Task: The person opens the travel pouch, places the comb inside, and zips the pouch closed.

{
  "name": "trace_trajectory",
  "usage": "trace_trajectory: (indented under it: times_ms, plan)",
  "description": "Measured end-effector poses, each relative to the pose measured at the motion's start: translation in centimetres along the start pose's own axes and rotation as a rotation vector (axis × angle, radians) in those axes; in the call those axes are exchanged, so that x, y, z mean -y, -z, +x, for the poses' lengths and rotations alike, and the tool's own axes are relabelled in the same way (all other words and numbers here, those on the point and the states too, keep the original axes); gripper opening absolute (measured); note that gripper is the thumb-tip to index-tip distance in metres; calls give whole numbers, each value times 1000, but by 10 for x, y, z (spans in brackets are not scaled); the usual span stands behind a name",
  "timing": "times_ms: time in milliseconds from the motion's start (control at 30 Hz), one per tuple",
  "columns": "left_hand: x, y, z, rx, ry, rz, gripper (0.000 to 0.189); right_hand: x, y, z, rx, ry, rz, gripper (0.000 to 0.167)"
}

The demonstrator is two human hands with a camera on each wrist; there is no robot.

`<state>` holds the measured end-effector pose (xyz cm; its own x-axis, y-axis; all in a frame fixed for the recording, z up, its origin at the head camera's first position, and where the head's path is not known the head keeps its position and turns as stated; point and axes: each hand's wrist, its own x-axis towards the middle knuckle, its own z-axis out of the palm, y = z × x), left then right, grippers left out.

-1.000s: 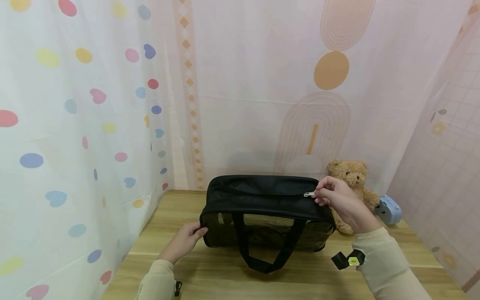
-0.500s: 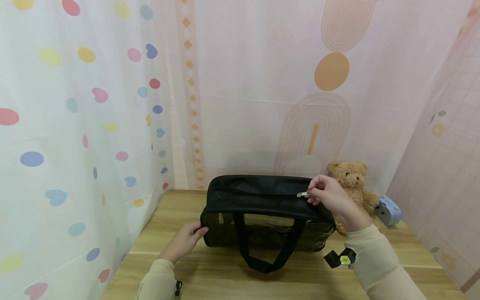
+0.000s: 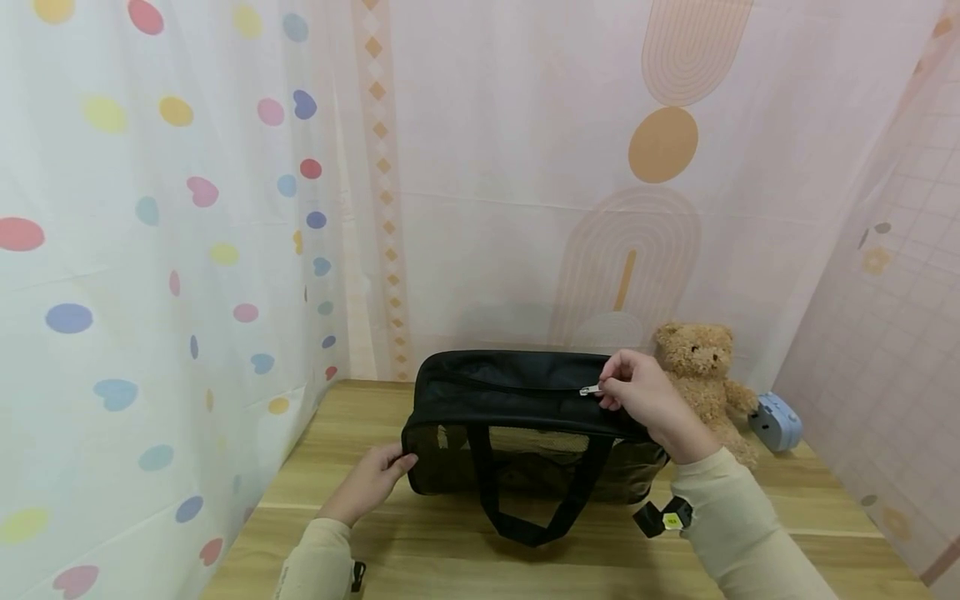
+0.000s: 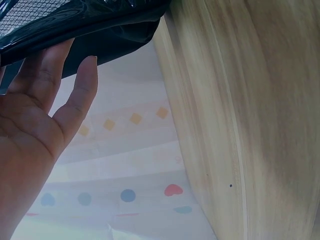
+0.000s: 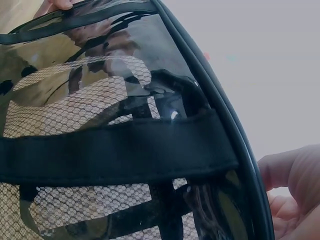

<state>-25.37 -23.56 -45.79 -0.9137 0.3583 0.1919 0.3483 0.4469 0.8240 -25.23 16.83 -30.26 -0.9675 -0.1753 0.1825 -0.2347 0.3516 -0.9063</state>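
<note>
A black bag with a see-through front lies across the table, its strap handle hanging forward. My right hand pinches the silver zipper pull on the bag's top, right of the middle. At the bag's left end, my left hand holds the edge, thumb in front and other fingers behind. In the left wrist view, some fingers of the left hand go behind the dark edge, and one finger stands apart from it. The right wrist view shows mesh through the clear panel; the right fingertips are hidden.
Behind the right hand sits a brown teddy bear, with a light blue box-like thing beside it. The wooden table ends at patterned curtains at the back and sides.
My right hand has moved left along the bag's top, drawing the zipper pull with it. More of the teddy bear shows. The left hand keeps its place on the bag's end.
</note>
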Motion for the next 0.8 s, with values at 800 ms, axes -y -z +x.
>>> trace_trajectory:
  times_ms: [800]
  plan:
    - [1, -1, 0, -17, -5, 29, 21, 8, -25, 6, 16, 4, 1, 9]
